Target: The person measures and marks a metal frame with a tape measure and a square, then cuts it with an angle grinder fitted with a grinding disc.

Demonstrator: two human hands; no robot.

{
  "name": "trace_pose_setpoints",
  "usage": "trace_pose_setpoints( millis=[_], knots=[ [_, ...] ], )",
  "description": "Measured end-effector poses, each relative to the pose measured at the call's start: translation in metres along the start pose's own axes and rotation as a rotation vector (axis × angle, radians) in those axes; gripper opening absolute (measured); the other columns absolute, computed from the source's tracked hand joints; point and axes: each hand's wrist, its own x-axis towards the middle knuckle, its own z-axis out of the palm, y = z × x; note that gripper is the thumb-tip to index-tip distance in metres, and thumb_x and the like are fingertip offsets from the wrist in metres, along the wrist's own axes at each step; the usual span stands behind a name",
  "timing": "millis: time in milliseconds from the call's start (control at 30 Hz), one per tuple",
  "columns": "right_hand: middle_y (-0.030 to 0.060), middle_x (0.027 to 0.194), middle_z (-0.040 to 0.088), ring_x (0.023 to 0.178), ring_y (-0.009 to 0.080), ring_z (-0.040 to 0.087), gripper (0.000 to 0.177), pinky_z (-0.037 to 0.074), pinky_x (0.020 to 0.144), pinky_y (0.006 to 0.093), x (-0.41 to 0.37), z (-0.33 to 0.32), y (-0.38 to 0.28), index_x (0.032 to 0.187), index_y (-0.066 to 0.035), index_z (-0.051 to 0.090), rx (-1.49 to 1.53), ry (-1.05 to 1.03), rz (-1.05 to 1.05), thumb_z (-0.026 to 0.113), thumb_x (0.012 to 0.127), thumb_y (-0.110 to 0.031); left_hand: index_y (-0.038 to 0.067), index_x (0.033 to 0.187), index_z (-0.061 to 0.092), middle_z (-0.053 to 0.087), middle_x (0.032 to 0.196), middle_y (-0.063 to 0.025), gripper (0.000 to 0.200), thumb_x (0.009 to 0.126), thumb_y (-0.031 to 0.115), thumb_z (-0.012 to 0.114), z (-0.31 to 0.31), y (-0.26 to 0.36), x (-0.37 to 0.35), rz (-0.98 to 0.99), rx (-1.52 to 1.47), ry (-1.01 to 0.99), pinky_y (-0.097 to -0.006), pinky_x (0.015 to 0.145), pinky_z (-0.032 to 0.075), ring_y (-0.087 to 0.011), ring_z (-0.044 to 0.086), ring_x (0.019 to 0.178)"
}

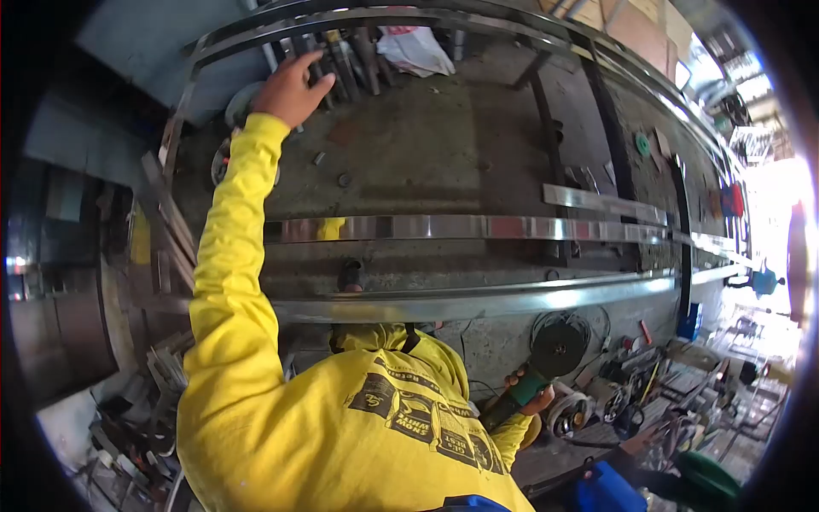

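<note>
My left hand [290,92] reaches out to the far left, open, thumb and fingers apart. It appears over the floor inside a large frame of shiny metal tubes, close to the frame's far tube [375,14]. Several dark bars or pipes [343,66] lie just beyond the fingers. Low on the right side of my body, my right hand [541,401] is closed around a green angle grinder [530,383]. The grinder's dark round disc [560,346] faces up toward the camera. Whether the disc spins cannot be made out.
A bright near tube [478,304] and a polished middle tube [461,228] cross in front of me. A shorter metal length [597,201] lies at right. Coiled cable [546,320], a blue container [610,486] and scattered tools crowd the lower right. A white sack [415,49] lies beyond the frame.
</note>
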Motion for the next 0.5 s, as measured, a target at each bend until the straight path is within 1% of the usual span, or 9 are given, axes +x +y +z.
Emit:
trace_pose_setpoints(
  millis=[33, 100, 167, 200, 233, 300, 367, 433, 500],
  knots=[
    [0.0234, 0.120, 0.062, 0.096, 0.0357, 0.066, 0.072, 0.054, 0.084, 0.0497, 0.001, -0.010, -0.013, 0.142, 0.000, 0.047, 0.034, -0.013, -0.021, 0.062, 0.093, -0.050, 0.013, 0.136, 0.065, 0.071, 0.106, -0.0178, 0.055, 0.091, 0.043, 0.074, 0.007, 0.027, -0.010, -0.037, -0.036, -0.062, -0.0429, 0.084, 0.055, -0.0339, 0.069, 0.094],
    [0.0234, 0.122, 0.062, 0.098, 0.0358, 0.066, 0.073, 0.055, 0.085, 0.0507, -0.003, -0.024, -0.035, 0.143, 0.001, 0.046, 0.103, -0.022, -0.084, 0.062, 0.093, -0.050, 0.010, 0.126, 0.070, 0.069, 0.091, -0.0139, 0.045, 0.092, 0.038, 0.075, 0.053, 0.066, -0.041, 0.093, -0.190, -0.076, -0.0402, 0.075, 0.053, -0.0285, 0.065, 0.079],
    [0.0233, 0.124, 0.062, 0.104, 0.0363, 0.064, 0.075, 0.055, 0.087, 0.0522, -0.023, -0.085, -0.060, 0.145, 0.001, 0.047, 0.127, 0.052, -0.071, 0.062, 0.092, -0.050, 0.006, 0.124, 0.071, 0.070, 0.092, -0.0148, 0.041, 0.091, 0.030, 0.076, 0.093, 0.127, -0.083, 0.169, -0.285, -0.207, -0.0399, 0.074, 0.053, -0.0282, 0.066, 0.079],
    [0.0229, 0.125, 0.062, 0.106, 0.0365, 0.064, 0.076, 0.056, 0.088, 0.0529, -0.030, -0.099, -0.072, 0.145, 0.001, 0.048, 0.108, 0.050, -0.096, 0.062, 0.091, -0.050, 0.005, 0.122, 0.071, 0.070, 0.093, -0.0148, 0.039, 0.090, 0.026, 0.077, 0.115, 0.154, -0.105, 0.220, -0.350, -0.312, -0.0393, 0.073, 0.054, -0.0278, 0.067, 0.078],
    [0.0226, 0.125, 0.063, 0.109, 0.0368, 0.063, 0.077, 0.056, 0.090, 0.0537, -0.025, -0.103, -0.088, 0.145, 0.002, 0.049, 0.078, 0.042, -0.115, 0.063, 0.090, -0.051, 0.004, 0.121, 0.071, 0.071, 0.094, -0.0147, 0.037, 0.089, 0.021, 0.077, 0.133, 0.183, -0.126, 0.265, -0.416, -0.410, -0.0387, 0.072, 0.054, -0.0274, 0.068, 0.077],
    [0.0233, 0.125, 0.063, 0.106, 0.0376, 0.065, 0.078, 0.057, 0.089, 0.0522, -0.007, -0.067, -0.109, 0.143, 0.002, 0.051, 0.169, 0.141, -0.229, 0.064, 0.088, -0.052, 0.002, 0.114, 0.073, 0.072, 0.096, -0.0149, 0.031, 0.088, 0.018, 0.077, 0.152, 0.244, -0.161, 0.282, -0.529, -0.581, -0.0367, 0.072, 0.056, -0.0254, 0.070, 0.077],
    [0.0241, 0.123, 0.063, 0.102, 0.0376, 0.066, 0.079, 0.057, 0.088, 0.0505, 0.008, -0.073, -0.131, 0.143, 0.003, 0.051, 0.091, 0.134, -0.248, 0.064, 0.088, -0.052, 0.001, 0.108, 0.075, 0.073, 0.095, -0.0150, 0.026, 0.088, 0.018, 0.077, 0.175, 0.302, -0.196, 0.254, -0.674, -0.716, -0.0351, 0.072, 0.056, -0.0231, 0.071, 0.078],
    [0.0248, 0.122, 0.064, 0.098, 0.0374, 0.068, 0.080, 0.058, 0.086, 0.0486, 0.028, -0.077, -0.153, 0.142, 0.004, 0.050, 0.054, 0.136, -0.260, 0.065, 0.088, -0.053, 0.001, 0.105, 0.075, 0.074, 0.096, -0.0149, 0.027, 0.088, 0.021, 0.078, 0.194, 0.363, -0.222, 0.233, -0.774, -0.880, -0.0336, 0.072, 0.056, -0.0216, 0.072, 0.080],
    [0.0255, 0.120, 0.064, 0.094, 0.0369, 0.069, 0.081, 0.059, 0.085, 0.0468, 0.057, -0.077, -0.171, 0.142, 0.005, 0.050, 0.056, 0.140, -0.264, 0.065, 0.087, -0.053, 0.001, 0.106, 0.076, 0.075, 0.097, -0.0147, 0.035, 0.087, 0.030, 0.081, 0.219, 0.413, -0.243, 0.229, -0.909, -1.108, -0.0331, 0.073, 0.056, -0.0215, 0.072, 0.080]
  ],
)
